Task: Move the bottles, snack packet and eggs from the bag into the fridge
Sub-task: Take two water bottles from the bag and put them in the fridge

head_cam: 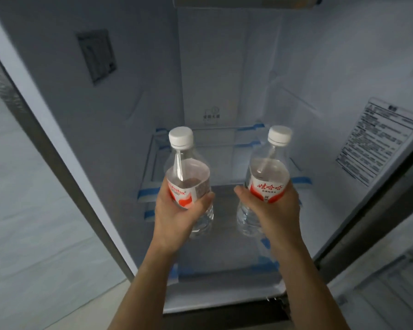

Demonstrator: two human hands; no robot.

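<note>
The left hand (177, 210) is gripping one clear plastic white-capped water bottle (188, 177), fingers wrapped closed; the right hand (274, 208), at three o'clock, is clasping its twin (267, 172). Both are hovering upright over the glass fridge shelf (224, 234); lowering them level, toward twelve o'clock, is probably best.

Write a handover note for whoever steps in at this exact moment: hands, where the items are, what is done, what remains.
Left hand: closed around the left bottle, upright, white cap on.
Right hand: closed around the right bottle, also upright and capped.
Both bottles are held in the open fridge, above the glass shelf; neither rests on it yet.
Done: two bottles brought to the fridge.
Left: set both bottles down on a shelf, then fetch the snack packet and eggs. Those and the bag are out of view, so their state cannot be told. No food is visible inside the fridge.
</note>
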